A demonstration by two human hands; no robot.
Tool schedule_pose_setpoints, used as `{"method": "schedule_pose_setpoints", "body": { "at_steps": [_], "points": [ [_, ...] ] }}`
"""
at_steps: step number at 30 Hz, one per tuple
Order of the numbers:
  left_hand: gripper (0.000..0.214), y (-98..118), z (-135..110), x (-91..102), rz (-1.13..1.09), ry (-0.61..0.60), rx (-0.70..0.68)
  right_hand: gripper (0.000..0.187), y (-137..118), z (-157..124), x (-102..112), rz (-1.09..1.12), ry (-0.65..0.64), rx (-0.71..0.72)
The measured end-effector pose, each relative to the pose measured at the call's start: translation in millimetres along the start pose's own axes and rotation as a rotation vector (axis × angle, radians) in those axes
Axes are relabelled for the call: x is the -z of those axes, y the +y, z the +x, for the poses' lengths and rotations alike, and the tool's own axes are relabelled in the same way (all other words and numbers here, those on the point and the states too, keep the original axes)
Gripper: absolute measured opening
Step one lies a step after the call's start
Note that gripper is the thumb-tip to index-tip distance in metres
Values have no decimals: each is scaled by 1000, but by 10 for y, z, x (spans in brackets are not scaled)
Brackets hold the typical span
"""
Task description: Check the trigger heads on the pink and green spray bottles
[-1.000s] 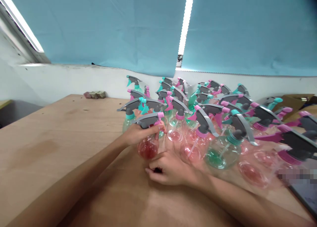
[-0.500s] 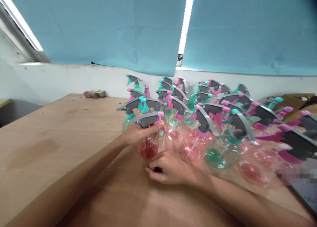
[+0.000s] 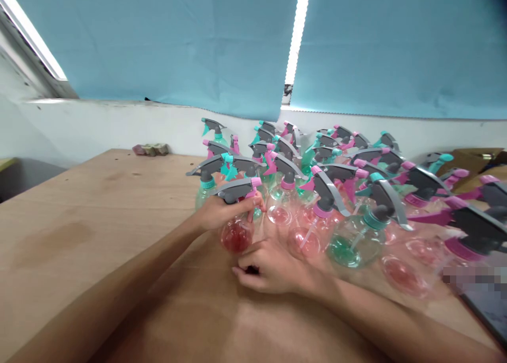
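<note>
While my left grip (image 3: 219, 211) clasps the bottle (image 3: 236, 237), I'd want it upright, steady. My right grip (image 3: 269, 267) curls nearby; I can't tell if it's pinching anything.

No readable text, no legible labels or brands, no numbers, no signs

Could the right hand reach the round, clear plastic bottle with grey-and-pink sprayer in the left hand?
Likely yes: the right hand is near the bottle, nothing visible between; the left hand grips its upper part.
</note>
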State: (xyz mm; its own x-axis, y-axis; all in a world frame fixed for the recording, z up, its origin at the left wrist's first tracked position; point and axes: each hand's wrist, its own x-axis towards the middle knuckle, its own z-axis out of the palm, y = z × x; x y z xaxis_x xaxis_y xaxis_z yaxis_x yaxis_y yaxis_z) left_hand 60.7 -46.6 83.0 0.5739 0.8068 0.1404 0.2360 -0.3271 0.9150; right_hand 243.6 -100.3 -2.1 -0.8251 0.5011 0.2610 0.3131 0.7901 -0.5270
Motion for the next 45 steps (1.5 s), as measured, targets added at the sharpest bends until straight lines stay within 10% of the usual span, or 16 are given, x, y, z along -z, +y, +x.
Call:
{"method": "schedule_pose_setpoints", "body": {
  "at_steps": [45],
  "points": [
    [40, -83, 23, 13, 21, 18, -31, 37, 20, -19, -15, -3, 2, -3]
  ]
}}
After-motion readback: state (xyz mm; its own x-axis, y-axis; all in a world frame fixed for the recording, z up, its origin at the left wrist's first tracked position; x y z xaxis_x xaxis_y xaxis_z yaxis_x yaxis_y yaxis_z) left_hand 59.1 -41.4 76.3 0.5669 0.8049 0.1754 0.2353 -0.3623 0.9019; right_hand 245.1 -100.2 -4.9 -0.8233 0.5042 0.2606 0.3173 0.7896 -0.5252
